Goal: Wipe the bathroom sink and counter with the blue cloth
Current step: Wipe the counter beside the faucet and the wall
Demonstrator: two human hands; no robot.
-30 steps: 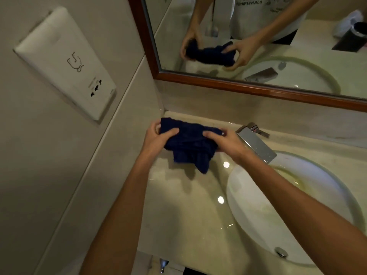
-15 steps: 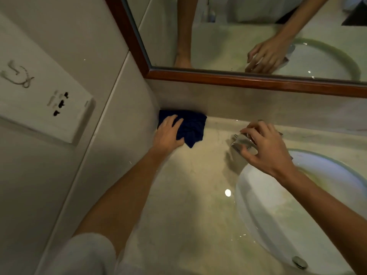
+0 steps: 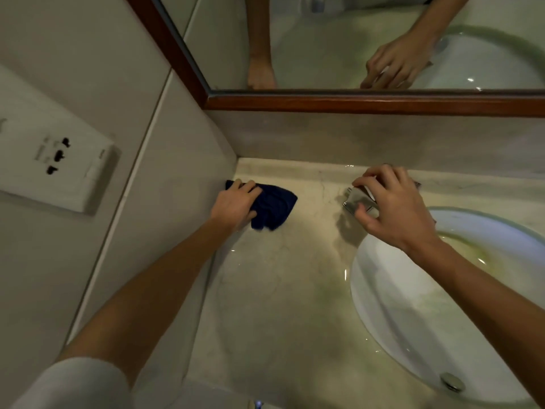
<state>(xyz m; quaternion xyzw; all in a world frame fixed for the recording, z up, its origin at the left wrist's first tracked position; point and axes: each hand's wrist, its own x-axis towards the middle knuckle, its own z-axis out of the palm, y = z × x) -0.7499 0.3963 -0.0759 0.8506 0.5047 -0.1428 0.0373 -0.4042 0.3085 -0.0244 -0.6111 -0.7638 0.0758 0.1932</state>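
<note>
The blue cloth (image 3: 274, 206) lies bunched on the pale marble counter (image 3: 283, 290) near the back left corner, by the side wall. My left hand (image 3: 236, 206) lies on its left part, fingers bent over the fabric and pressing it to the counter. My right hand (image 3: 389, 206) grips the chrome faucet (image 3: 358, 202) behind the white oval sink (image 3: 413, 320), fingers curled over its top and thumb against its near side. Most of the faucet is hidden under that hand.
A wood-framed mirror (image 3: 354, 101) runs along the back wall above a low marble backsplash. A white socket plate (image 3: 56, 163) sits on the left wall. The sink drain (image 3: 451, 382) shows at the lower right of the basin.
My left hand has drawn the cloth from the back corner a little toward me along the left wall. My right hand has stayed on the faucet, having left the cloth a second ago.
</note>
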